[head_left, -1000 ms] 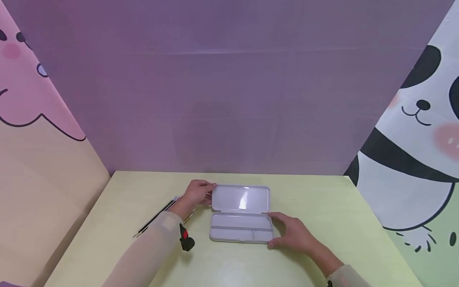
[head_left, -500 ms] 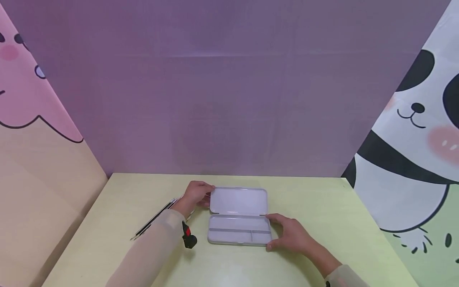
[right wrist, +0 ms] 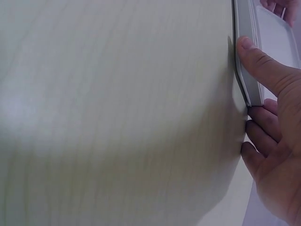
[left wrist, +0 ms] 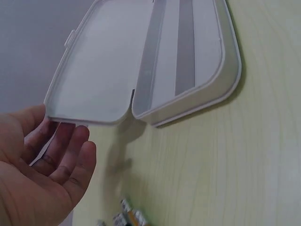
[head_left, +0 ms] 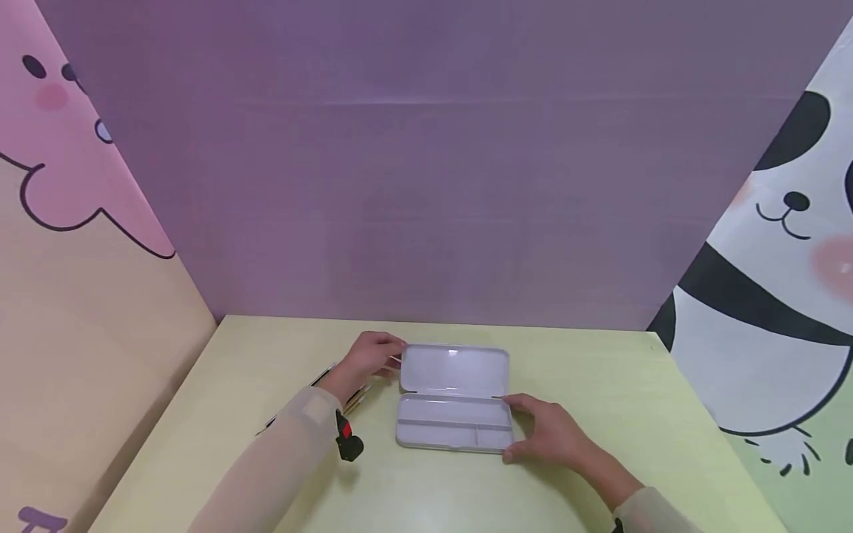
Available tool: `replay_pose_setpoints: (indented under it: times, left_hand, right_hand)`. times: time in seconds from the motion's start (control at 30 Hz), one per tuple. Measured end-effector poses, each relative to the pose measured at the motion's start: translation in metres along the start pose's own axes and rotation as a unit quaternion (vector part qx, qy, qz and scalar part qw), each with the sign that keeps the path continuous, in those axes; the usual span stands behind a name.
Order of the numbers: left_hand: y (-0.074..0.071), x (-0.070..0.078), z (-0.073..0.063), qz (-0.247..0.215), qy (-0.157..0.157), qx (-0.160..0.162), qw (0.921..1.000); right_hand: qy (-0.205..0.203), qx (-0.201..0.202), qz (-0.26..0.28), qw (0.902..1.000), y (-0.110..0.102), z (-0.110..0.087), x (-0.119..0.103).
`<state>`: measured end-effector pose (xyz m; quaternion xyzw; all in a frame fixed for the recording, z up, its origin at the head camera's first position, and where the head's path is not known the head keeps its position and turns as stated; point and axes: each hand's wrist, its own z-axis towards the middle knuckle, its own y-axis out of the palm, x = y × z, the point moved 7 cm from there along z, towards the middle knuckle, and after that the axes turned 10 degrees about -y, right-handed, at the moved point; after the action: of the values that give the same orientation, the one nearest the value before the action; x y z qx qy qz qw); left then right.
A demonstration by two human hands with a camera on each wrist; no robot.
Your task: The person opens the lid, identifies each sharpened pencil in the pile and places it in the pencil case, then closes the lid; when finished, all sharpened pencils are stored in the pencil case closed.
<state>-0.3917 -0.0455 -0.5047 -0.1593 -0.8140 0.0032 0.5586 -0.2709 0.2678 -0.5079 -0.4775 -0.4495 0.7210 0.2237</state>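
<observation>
Lying open near the middle of the pale yellow-green wooden tabletop [head_left: 600,385]: one white rectangular plastic pencil case [head_left: 455,420], hinged along its long side, its lid [head_left: 455,368] swung back toward the purple back wall [head_left: 426,185] and standing tilted, not flat. The tray shows a long compartment on the near side and a strip behind it split by a short divider.

Left hand [head_left: 369,357]: at the lid's left end, fingers straight and relaxed, the palm turned up in the left wrist view; fingertips [left wrist: 75,141] sit just under the lid's corner, whether touching it cannot be told. Nothing gripped.

Right hand [head_left: 548,434]: at the tray's right end, holding it between thumb and fingers. The right wrist view shows the thumb [right wrist: 263,66] laid on the rim and the other fingers curled in against the end wall.

Other items: a bundle of thin dark pencils [head_left: 293,403] lying on the table left of the case, partly hidden beneath the left forearm; a small black object with a red patch [head_left: 346,441] at the left sleeve, just left of the tray; a pink cartoon-animal side panel [head_left: 67,148] at left; a panda side panel [head_left: 766,296] at right.
</observation>
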Motion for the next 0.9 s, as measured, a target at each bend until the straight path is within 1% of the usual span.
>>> replay_pose_setpoints:
  times: [0.07,0.17,0.3,0.37,0.47,0.57,0.67,0.8,0.9]
  left_hand:
    - [-0.005,0.002,-0.005,0.008,0.004,-0.001,1.0]
    - [-0.016,0.003,-0.017,0.018,0.008,-0.002,0.9998]
    - [-0.035,-0.001,-0.033,0.049,0.015,-0.006,0.9987]
    - [-0.049,-0.006,-0.037,0.07,0.017,-0.001,0.9974]
    - [-0.073,-0.015,-0.043,0.095,0.018,0.015,0.9952]
    - [-0.097,-0.024,-0.047,0.111,0.014,0.032,0.9932]
    - [-0.118,-0.034,-0.052,0.134,0.011,0.043,0.99]
    - [-0.134,-0.044,-0.058,0.17,0.016,0.037,0.9846]
    - [-0.14,-0.05,-0.063,0.186,0.016,0.024,0.9822]
  right_hand:
    - [-0.005,0.001,-0.004,1.0,0.0,0.001,0.001]
    - [-0.014,0.001,-0.008,0.9999,0.001,0.003,0.001]
    - [-0.015,0.001,-0.011,0.9998,0.002,0.002,0.004]
    - [-0.015,-0.001,-0.013,0.9998,0.002,0.002,0.004]
    - [-0.012,-0.002,-0.014,0.9998,0.0,0.001,0.005]
    - [-0.009,-0.004,-0.017,0.9998,0.0,0.001,0.006]
    - [-0.005,-0.006,-0.018,0.9998,0.0,0.002,0.006]
    - [-0.002,-0.007,-0.019,0.9998,0.0,0.002,0.006]
    - [-0.004,-0.007,-0.018,0.9998,0.001,0.002,0.004]
